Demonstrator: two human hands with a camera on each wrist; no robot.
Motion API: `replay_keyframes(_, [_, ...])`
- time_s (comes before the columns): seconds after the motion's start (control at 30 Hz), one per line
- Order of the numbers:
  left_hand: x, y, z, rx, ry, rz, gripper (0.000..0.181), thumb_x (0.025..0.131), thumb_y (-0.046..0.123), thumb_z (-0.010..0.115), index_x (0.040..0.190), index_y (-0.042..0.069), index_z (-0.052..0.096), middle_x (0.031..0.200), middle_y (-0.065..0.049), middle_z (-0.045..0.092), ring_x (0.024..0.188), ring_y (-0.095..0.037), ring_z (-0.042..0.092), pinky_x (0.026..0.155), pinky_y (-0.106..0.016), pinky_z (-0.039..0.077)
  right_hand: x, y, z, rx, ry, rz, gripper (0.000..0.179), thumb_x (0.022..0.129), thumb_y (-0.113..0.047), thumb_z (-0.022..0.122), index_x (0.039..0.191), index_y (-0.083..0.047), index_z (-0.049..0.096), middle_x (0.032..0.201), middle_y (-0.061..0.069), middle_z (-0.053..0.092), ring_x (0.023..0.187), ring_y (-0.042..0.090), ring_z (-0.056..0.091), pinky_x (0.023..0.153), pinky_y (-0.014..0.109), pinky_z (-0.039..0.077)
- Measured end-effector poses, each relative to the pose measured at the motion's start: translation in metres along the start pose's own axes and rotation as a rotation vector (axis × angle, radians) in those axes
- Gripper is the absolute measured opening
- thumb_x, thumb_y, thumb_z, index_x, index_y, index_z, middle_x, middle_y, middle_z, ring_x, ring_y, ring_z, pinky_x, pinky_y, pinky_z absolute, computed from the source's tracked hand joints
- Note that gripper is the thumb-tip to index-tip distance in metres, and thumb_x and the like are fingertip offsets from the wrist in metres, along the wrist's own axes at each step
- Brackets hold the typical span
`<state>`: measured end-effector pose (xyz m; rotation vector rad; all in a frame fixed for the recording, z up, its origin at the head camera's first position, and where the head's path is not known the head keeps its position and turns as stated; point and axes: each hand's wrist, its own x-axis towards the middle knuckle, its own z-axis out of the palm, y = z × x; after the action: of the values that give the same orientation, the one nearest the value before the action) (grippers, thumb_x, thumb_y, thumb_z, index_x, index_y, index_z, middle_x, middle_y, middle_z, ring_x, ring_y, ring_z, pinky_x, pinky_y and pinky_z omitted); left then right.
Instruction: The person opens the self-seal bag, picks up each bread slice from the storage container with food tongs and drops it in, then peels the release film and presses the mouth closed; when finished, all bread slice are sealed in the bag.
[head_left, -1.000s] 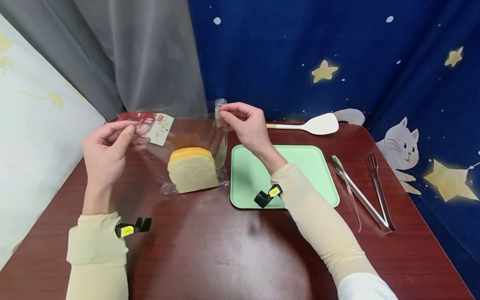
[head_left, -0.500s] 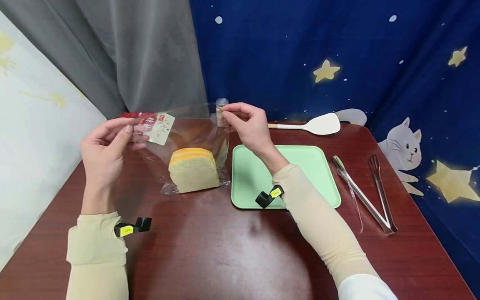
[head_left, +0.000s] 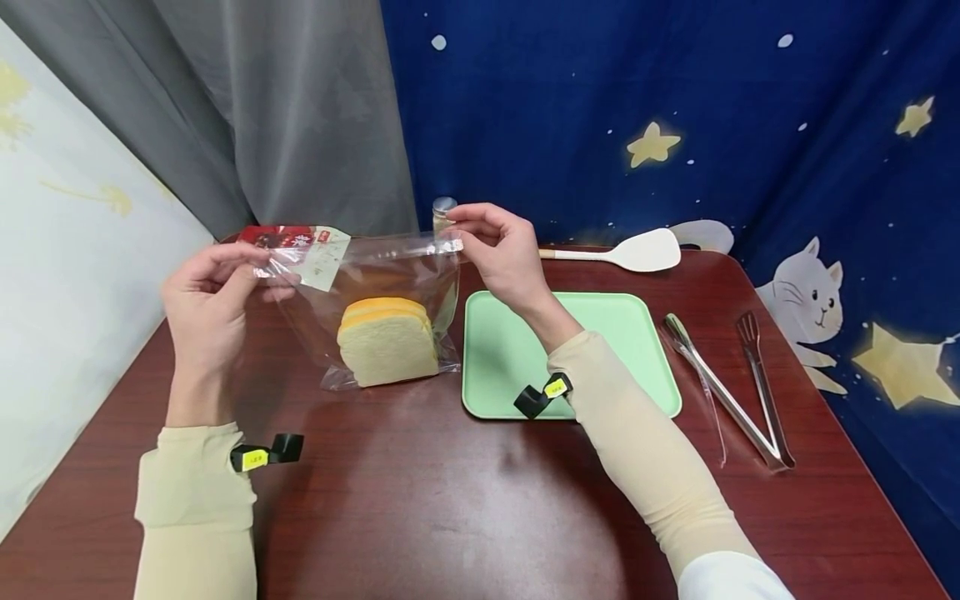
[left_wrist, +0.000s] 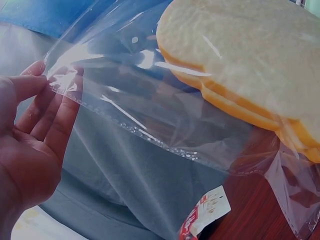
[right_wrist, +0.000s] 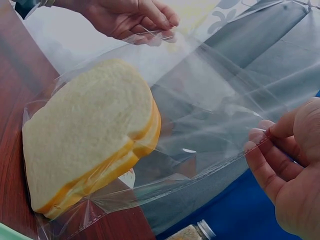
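Slices of bread [head_left: 387, 346] with orange crust stand upright inside a clear plastic bag [head_left: 401, 271] on the table. My left hand [head_left: 210, 308] pinches the bag's upper left corner between thumb and fingers. At the upper right corner, the thumb and fingers of my right hand [head_left: 506, 254] pinch the film. Between the hands the top edge is stretched nearly level, with a shiny strip along it. The left wrist view shows the thumb pressing the film [left_wrist: 65, 82] against the fingers. In the right wrist view the bread [right_wrist: 90, 130] sits low in the bag.
A red and white packet [head_left: 322, 258] lies behind the bag, and a small lidded jar [head_left: 442, 212] stands behind the right fingers. Right of the bag is a green tray [head_left: 600, 333]. A white spatula [head_left: 648, 250] and metal tongs [head_left: 731, 400] lie beyond it.
The bag's clear top edge, earlier standing up toward the jar, has come down into a shiny strip between the hands. The hands have barely moved; the bread stays put.
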<state>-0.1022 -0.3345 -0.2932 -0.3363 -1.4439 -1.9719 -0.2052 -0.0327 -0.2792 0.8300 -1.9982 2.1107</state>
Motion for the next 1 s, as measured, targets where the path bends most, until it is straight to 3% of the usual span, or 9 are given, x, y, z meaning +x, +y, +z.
replay_keyframes(0.2, [0.001,-0.001,-0.008,-0.029,-0.059,-0.011,0.016,0.095,-0.016,0.063,0.104,-0.029,0.062,0.087,-0.023,0.077,0.063,-0.027,0.077,0.065,-0.032,0.064,0.000,0.000,0.001,0.002,0.001,0.012,0.023,0.097,0.004,0.068,0.119,0.006,0.073,0.102,0.019,0.078,0.084,0.010,0.074,0.076,0.027,0.064])
replay_keyframes(0.4, [0.002,0.002,-0.008,0.001,-0.073,-0.022,0.018,0.097,-0.015,0.053,0.096,-0.029,0.064,0.084,-0.021,0.077,0.063,-0.026,0.077,0.066,-0.032,0.065,0.000,-0.001,0.002,0.036,-0.002,0.004,0.023,0.096,0.008,0.069,0.119,0.009,0.072,0.099,0.017,0.079,0.081,0.010,0.075,0.076,0.029,0.065])
replay_keyframes(0.57, [0.002,0.004,-0.003,-0.038,-0.086,0.022,0.016,0.096,-0.016,0.056,0.095,-0.030,0.064,0.083,-0.023,0.077,0.066,-0.027,0.078,0.067,-0.035,0.065,0.000,-0.001,0.002,0.062,-0.003,0.000,0.026,0.095,0.009,0.069,0.120,0.014,0.068,0.097,0.014,0.080,0.080,0.010,0.075,0.076,0.030,0.065])
replay_keyframes(0.8, [0.003,0.002,0.006,0.016,0.020,0.031,0.014,0.087,-0.014,0.076,0.089,-0.023,0.066,0.077,-0.017,0.077,0.060,-0.021,0.074,0.065,-0.028,0.064,0.000,-0.003,0.004,0.073,-0.008,0.002,0.024,0.095,0.010,0.069,0.120,0.013,0.070,0.098,0.021,0.079,0.081,0.013,0.076,0.075,0.030,0.065])
replay_keyframes(1.0, [0.004,0.006,0.008,0.054,0.085,-0.024,0.012,0.082,-0.017,0.079,0.087,-0.011,0.069,0.076,-0.012,0.077,0.061,-0.017,0.073,0.065,-0.020,0.061,-0.001,-0.003,0.003,0.056,-0.012,0.003,0.024,0.096,0.010,0.069,0.119,0.009,0.071,0.102,0.024,0.078,0.084,0.013,0.077,0.075,0.030,0.065])
